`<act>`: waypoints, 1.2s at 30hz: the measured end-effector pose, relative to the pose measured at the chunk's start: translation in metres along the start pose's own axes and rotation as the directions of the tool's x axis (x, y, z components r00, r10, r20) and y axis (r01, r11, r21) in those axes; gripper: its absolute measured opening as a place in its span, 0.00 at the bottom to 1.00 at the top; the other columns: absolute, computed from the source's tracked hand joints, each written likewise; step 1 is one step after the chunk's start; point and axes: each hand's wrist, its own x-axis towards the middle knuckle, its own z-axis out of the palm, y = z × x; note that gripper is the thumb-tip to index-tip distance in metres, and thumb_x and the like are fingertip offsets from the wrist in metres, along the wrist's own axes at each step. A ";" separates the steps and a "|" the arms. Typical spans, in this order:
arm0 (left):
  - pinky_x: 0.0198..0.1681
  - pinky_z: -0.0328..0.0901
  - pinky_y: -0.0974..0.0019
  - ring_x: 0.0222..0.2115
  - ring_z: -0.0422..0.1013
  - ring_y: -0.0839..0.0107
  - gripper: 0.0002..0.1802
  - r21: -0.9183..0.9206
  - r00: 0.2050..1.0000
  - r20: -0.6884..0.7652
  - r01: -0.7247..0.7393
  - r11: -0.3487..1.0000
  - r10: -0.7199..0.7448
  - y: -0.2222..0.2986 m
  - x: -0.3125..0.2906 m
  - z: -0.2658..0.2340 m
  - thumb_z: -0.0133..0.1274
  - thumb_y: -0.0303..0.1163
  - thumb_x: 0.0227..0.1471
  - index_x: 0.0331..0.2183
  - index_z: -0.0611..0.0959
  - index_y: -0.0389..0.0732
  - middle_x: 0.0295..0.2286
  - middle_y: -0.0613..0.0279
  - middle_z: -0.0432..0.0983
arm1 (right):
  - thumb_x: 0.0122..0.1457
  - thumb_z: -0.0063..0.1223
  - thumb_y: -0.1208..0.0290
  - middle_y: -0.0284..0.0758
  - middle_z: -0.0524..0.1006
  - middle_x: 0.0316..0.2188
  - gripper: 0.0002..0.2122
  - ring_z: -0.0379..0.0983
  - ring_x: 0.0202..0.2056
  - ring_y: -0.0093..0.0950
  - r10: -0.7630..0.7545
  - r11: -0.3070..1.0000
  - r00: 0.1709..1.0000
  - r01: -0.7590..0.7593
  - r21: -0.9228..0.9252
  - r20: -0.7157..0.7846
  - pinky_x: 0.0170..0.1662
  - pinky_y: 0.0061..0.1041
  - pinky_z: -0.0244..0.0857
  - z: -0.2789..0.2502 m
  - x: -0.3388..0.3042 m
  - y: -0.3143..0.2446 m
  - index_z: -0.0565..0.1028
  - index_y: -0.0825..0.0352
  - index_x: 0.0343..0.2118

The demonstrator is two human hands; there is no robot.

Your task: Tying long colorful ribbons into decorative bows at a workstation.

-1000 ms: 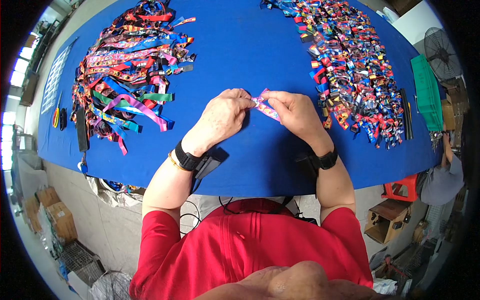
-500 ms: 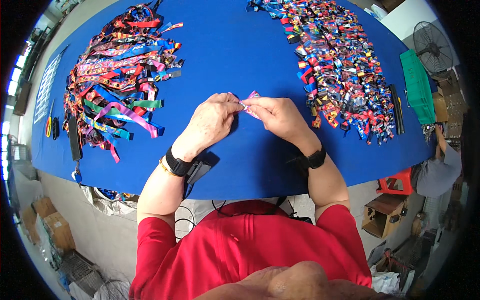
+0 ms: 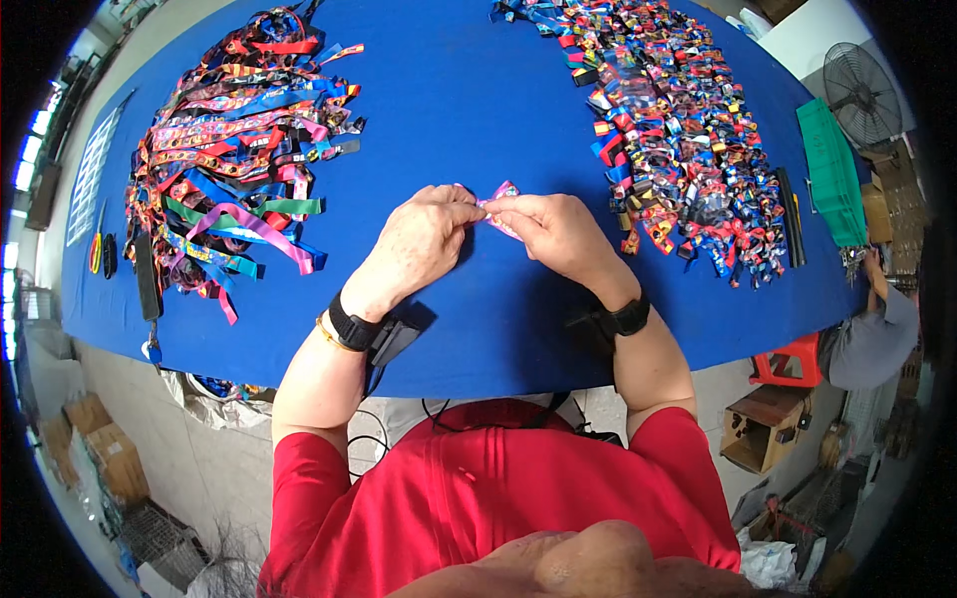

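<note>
Both hands meet near the middle of the blue bench [image 3: 478,110], a little toward its near edge. The left hand [image 3: 419,244] is curled closed, thumb and forefinger pinching one end of a small pink-and-purple ribbon piece [image 3: 498,195]. The right hand [image 3: 558,234] is likewise closed, its fingertips pinching the other end, so the ribbon piece sits between the two hands, held just above the bench top (whether it touches the cloth cannot be told). Each wrist wears a black band, the left wristband [image 3: 351,324] with a small black box against the bench's near edge, the right wristband [image 3: 628,317] close to the same edge.

Toward the left side of the bench lies a loose heap of long ribbons [image 3: 234,149] in red, blue, pink, green and black, reaching up to the far left corner. Along the left edge, beside that heap, lie a black strap [image 3: 148,279] and a small yellow-handled tool [image 3: 96,254]. Toward the right side a wide spread of short folded ribbon pieces [image 3: 678,149] runs from the far edge down toward the right edge. Just beyond it, at the right edge, lies a green folded cloth [image 3: 829,174]. Off the bench stand a fan [image 3: 859,85] and a red stool [image 3: 793,361], and another person's grey sleeve [image 3: 877,329] shows there.
</note>
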 end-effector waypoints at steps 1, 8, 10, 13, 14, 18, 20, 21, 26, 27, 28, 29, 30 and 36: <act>0.49 0.69 0.59 0.44 0.74 0.53 0.16 -0.013 1.000 -0.007 0.005 1.000 -0.005 -0.002 0.000 0.001 0.52 0.16 0.46 0.38 0.84 0.38 0.39 0.51 0.78 | 0.61 0.52 0.64 0.45 0.79 0.31 0.10 0.78 0.34 0.43 0.001 1.000 1.000 -0.001 0.000 0.004 0.35 0.35 0.70 0.001 0.001 0.000 0.81 0.62 0.40; 0.44 0.70 0.62 0.39 0.76 0.58 0.16 -0.215 0.996 -0.024 0.074 0.974 -0.081 -0.013 0.000 0.004 0.49 0.17 0.48 0.39 0.84 0.38 0.37 0.53 0.78 | 0.61 0.53 0.66 0.45 0.79 0.25 0.10 0.79 0.28 0.37 0.042 0.999 0.974 -0.033 0.042 -0.222 0.29 0.30 0.68 0.000 0.008 0.012 0.80 0.65 0.38; 0.43 0.70 0.60 0.37 0.76 0.56 0.14 -0.245 0.988 -0.084 0.106 0.964 -0.130 -0.010 0.002 0.003 0.49 0.18 0.49 0.38 0.84 0.37 0.35 0.51 0.78 | 0.60 0.54 0.66 0.43 0.77 0.21 0.10 0.77 0.23 0.32 0.164 0.986 0.964 -0.165 0.013 -0.207 0.26 0.29 0.66 -0.003 0.008 0.015 0.80 0.66 0.39; 0.40 0.70 0.57 0.34 0.76 0.54 0.12 -0.260 0.955 -0.173 0.190 0.947 -0.239 -0.009 0.003 0.001 0.50 0.22 0.51 0.38 0.83 0.36 0.32 0.49 0.77 | 0.60 0.55 0.65 0.40 0.76 0.18 0.10 0.74 0.19 0.26 0.132 0.991 0.967 -0.123 0.051 -0.219 0.24 0.27 0.63 0.003 0.007 0.022 0.79 0.67 0.38; 0.39 0.70 0.57 0.33 0.76 0.54 0.11 -0.244 0.932 -0.205 0.247 0.938 -0.299 -0.009 0.003 0.000 0.50 0.23 0.52 0.39 0.83 0.36 0.31 0.49 0.76 | 0.60 0.55 0.65 0.39 0.76 0.18 0.10 0.73 0.18 0.25 0.146 0.989 0.970 -0.136 0.065 -0.196 0.24 0.27 0.63 0.004 0.007 0.021 0.79 0.66 0.38; 0.38 0.70 0.56 0.33 0.75 0.54 0.13 -0.162 0.919 -0.186 0.319 0.934 -0.346 -0.016 0.001 0.002 0.53 0.28 0.53 0.40 0.82 0.34 0.31 0.49 0.75 | 0.59 0.56 0.65 0.38 0.76 0.17 0.09 0.73 0.18 0.24 0.170 0.986 0.969 -0.166 0.034 -0.181 0.23 0.27 0.63 0.004 0.008 0.017 0.79 0.66 0.35; 0.38 0.70 0.57 0.33 0.75 0.53 0.16 -0.181 0.919 -0.163 0.331 0.926 -0.360 -0.017 0.001 0.005 0.56 0.31 0.52 0.41 0.81 0.33 0.31 0.48 0.76 | 0.59 0.56 0.65 0.37 0.76 0.17 0.09 0.73 0.18 0.24 0.222 0.975 0.964 -0.216 0.057 -0.149 0.23 0.26 0.63 0.004 0.009 0.019 0.78 0.66 0.33; 0.38 0.70 0.57 0.33 0.75 0.53 0.16 -0.182 0.919 -0.163 0.330 0.926 -0.360 -0.016 0.002 0.004 0.56 0.31 0.52 0.41 0.81 0.33 0.31 0.48 0.76 | 0.59 0.56 0.65 0.37 0.76 0.17 0.09 0.73 0.18 0.24 0.222 0.975 0.964 -0.216 0.056 -0.150 0.23 0.26 0.63 0.004 0.009 0.017 0.78 0.66 0.33; 0.34 0.68 0.61 0.30 0.74 0.60 0.18 -0.096 0.940 -0.155 0.293 0.951 -0.305 -0.015 0.002 0.004 0.60 0.34 0.50 0.43 0.82 0.35 0.31 0.52 0.74 | 0.57 0.58 0.64 0.37 0.76 0.17 0.09 0.74 0.19 0.25 0.233 0.972 0.957 -0.224 0.072 -0.174 0.24 0.28 0.63 0.006 0.009 0.019 0.78 0.66 0.32; 0.34 0.68 0.61 0.30 0.74 0.60 0.18 -0.097 0.940 -0.156 0.290 0.952 -0.302 -0.014 0.002 0.003 0.60 0.34 0.50 0.43 0.82 0.35 0.31 0.52 0.74 | 0.57 0.58 0.64 0.37 0.76 0.17 0.09 0.74 0.19 0.25 0.233 0.972 0.956 -0.223 0.070 -0.176 0.24 0.28 0.63 0.005 0.008 0.018 0.78 0.66 0.32; 0.39 0.68 0.59 0.34 0.74 0.56 0.19 -0.104 0.942 -0.122 0.300 0.948 -0.311 -0.012 0.002 0.001 0.60 0.33 0.50 0.42 0.81 0.34 0.33 0.50 0.74 | 0.56 0.59 0.63 0.37 0.76 0.16 0.10 0.74 0.19 0.26 0.223 0.975 0.960 -0.220 0.039 -0.169 0.24 0.28 0.64 0.006 0.008 0.017 0.78 0.65 0.32; 0.43 0.68 0.57 0.38 0.74 0.53 0.19 -0.111 0.943 -0.089 0.309 0.944 -0.319 -0.011 0.001 0.000 0.60 0.32 0.49 0.42 0.81 0.33 0.36 0.48 0.74 | 0.56 0.60 0.62 0.36 0.76 0.16 0.10 0.74 0.19 0.27 0.214 0.976 0.963 -0.216 0.007 -0.163 0.24 0.29 0.64 0.007 0.008 0.016 0.78 0.65 0.31; 0.43 0.68 0.57 0.38 0.74 0.53 0.19 -0.112 0.944 -0.091 0.307 0.945 -0.317 -0.011 0.001 0.000 0.60 0.32 0.49 0.42 0.81 0.33 0.36 0.48 0.74 | 0.56 0.60 0.62 0.36 0.76 0.16 0.10 0.74 0.19 0.27 0.212 0.977 0.963 -0.214 0.005 -0.164 0.24 0.29 0.64 0.007 0.008 0.015 0.78 0.65 0.31; 0.44 0.68 0.57 0.39 0.74 0.53 0.20 -0.104 0.943 -0.076 0.315 0.943 -0.323 -0.010 0.001 -0.001 0.61 0.32 0.48 0.43 0.81 0.34 0.36 0.49 0.74 | 0.57 0.61 0.66 0.29 0.73 0.14 0.09 0.67 0.16 0.15 0.199 0.976 0.971 -0.208 -0.060 -0.137 0.21 0.20 0.58 0.009 0.008 0.013 0.77 0.67 0.32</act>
